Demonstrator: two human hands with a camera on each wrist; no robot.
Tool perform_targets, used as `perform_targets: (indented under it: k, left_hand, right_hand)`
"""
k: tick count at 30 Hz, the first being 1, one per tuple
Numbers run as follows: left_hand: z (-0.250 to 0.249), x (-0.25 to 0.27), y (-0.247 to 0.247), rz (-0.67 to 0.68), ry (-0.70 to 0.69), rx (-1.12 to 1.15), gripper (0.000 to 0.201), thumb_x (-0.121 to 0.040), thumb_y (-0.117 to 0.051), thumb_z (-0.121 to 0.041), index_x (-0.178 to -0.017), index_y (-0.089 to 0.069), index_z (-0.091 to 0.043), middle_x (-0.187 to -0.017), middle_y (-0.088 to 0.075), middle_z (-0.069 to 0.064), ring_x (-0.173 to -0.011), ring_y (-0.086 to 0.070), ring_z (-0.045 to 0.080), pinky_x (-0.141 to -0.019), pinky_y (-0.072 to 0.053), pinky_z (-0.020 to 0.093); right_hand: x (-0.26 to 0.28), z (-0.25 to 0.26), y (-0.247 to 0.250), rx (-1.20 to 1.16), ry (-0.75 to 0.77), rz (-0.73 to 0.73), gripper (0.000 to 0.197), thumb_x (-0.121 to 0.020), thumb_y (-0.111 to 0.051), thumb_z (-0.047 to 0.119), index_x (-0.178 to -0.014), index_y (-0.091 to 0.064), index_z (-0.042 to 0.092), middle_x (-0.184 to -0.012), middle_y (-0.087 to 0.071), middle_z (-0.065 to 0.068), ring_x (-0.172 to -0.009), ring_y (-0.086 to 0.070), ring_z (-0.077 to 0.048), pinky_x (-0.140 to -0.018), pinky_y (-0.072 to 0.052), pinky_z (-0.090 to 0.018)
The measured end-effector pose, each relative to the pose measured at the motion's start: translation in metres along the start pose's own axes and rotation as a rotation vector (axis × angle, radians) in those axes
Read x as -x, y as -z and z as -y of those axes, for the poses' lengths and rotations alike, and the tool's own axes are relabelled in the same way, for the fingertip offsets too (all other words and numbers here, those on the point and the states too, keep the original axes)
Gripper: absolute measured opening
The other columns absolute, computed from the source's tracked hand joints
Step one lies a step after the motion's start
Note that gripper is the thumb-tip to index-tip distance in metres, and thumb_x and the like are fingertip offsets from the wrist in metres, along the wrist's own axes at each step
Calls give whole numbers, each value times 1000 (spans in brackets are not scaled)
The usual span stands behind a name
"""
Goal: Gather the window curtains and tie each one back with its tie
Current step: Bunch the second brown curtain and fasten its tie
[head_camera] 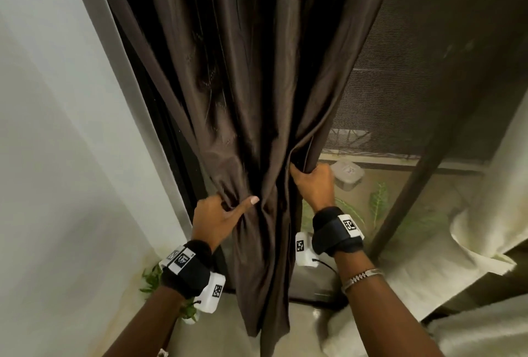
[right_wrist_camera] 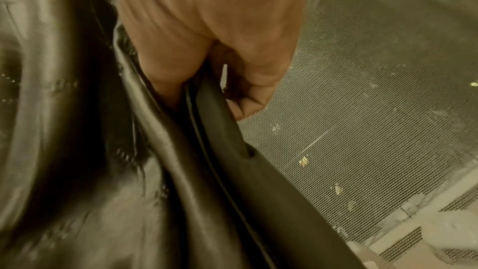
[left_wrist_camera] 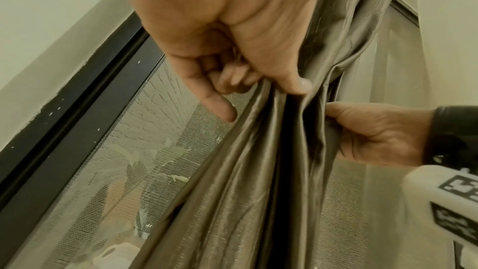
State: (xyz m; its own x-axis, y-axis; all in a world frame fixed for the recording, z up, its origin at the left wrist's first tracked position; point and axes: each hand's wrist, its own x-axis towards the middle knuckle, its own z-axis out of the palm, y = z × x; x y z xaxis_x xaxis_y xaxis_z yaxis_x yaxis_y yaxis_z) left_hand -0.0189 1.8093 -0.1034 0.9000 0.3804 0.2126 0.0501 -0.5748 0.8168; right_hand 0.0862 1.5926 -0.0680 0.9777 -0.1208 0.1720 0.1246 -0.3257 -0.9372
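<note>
fingers of the left hand [head_camera: 218,218] curl into the gathered folds of the brown curtain [head_camera: 251,99] from its left side, thumb stretched flat across the front of the bunch, while the right hand [head_camera: 313,185] closes tight on the curtain's right hemmed edge, a little higher up and just beside the bundle. the curtain hangs straight down, its long axis vertical, pinched between both hands at about waist level and falling loose below them toward the floor. behind it on the right lies the bare window screen [head_camera: 400,99], and the dark window frame [head_camera: 168,134] stands on the left against the wall [head_camera: 57,128]. no tie shows in any view, so which hand is nearer to it cannot be told. judging from this, the gathering is nearly done, and one hand must hold the whole bunch alone before the other can fetch the tie.
</note>
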Motion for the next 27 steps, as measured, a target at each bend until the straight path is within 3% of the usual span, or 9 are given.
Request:
perform_targets:
  k: [3,7,10,12,14,16,18,23,27]
  left_hand:
    - [-9,12,1,-59,-65,43,81,-74,-79,-79,-55,-55,-4,-52,-65,0,-52,-64,22,-62,-58,46]
    - [-47,38,-6,37,-197,75,62,-74,-93,-52,-45,-45,-25,-44,-55,-15,-42,-55,4,-50,-48,21]
    - [-54,33,-21,26,-249,-148,60,-79,-84,-64,-49,-45,-30,-48,-57,-13,-49,-59,5,-56,-53,28]
    - [-56,22,-28,-4,-170,-254,50,-81,-79,-68,-61,-61,-26,-67,-74,-1,-68,-73,25,-66,-60,39]
    - [-58,10,-35,-12,-91,-285,52,-82,-79,-65,-81,-76,-13,-88,-80,13,-87,-75,37,-75,-61,45]
    - [-59,1,-40,-11,-25,-259,56,-83,-77,-63,-93,-77,-8,-98,-80,16,-95,-74,39,-80,-62,46]
    - [-55,-7,-44,-25,50,-261,60,-84,-71,-68,-94,-77,-9,-96,-80,16,-97,-75,40,-82,-62,46]
    - [-54,-19,-51,-39,100,-227,66,-81,-64,-77,-85,-76,-12,-84,-80,11,-91,-76,38,-81,-63,46]
    - [-56,-19,-56,-9,100,-198,66,-79,-63,-78,-83,-76,-13,-80,-80,9,-86,-77,35,-80,-64,45]
  right_hand:
    - [3,1,-5,43,10,-9,52,-85,-80,48,-58,-60,8,-62,-69,-9,-63,-70,-23,-54,-47,-33]
    - [16,9,-10,54,-42,29,66,-77,-76,62,-47,-42,13,-48,-52,-1,-52,-51,-9,-45,-34,-30]
    - [20,10,-15,77,-57,86,63,-69,-70,71,-54,-53,12,-62,-67,-9,-70,-71,-21,-55,-45,-32]
    - [21,8,-17,107,-45,109,58,-70,-71,69,-59,-59,13,-68,-72,-9,-79,-75,-25,-60,-47,-31]
    - [24,7,-16,99,-49,126,58,-69,-72,69,-56,-58,14,-62,-68,-4,-68,-68,-20,-57,-43,-28]
    - [29,7,-13,24,-54,115,63,-75,-78,63,-50,-52,11,-52,-58,-6,-52,-55,-16,-51,-39,-27]
    - [34,6,-7,-154,-102,102,64,-82,-86,48,-53,-51,3,-51,-53,-16,-47,-53,-14,-48,-43,-23]
    - [46,-16,9,-401,-234,177,52,-76,-96,24,-62,-46,18,-58,-52,4,-64,-61,-13,-67,-58,-26]
    - [50,-25,9,-414,-327,-30,60,-78,-94,24,-59,-38,21,-54,-52,4,-58,-58,-15,-51,-53,-25]
